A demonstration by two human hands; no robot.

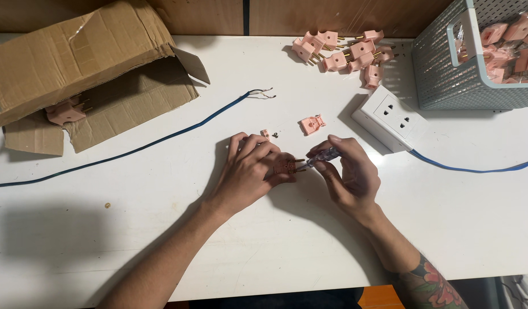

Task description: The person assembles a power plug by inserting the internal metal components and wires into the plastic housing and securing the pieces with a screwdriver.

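L hand clamps plug half flat on table; R hand pinches screwdriver, tip at plug. Best keep driver in line w/ screw, plug pinned.

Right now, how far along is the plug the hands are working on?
Done: the plug's cover is off and lies on the table, with a small screw beside it. In hand: the left hand holds the open plug while the right hand points a screwdriver at it. Left: the blue cable, bare-ended, lies apart, and the cover is not back on.
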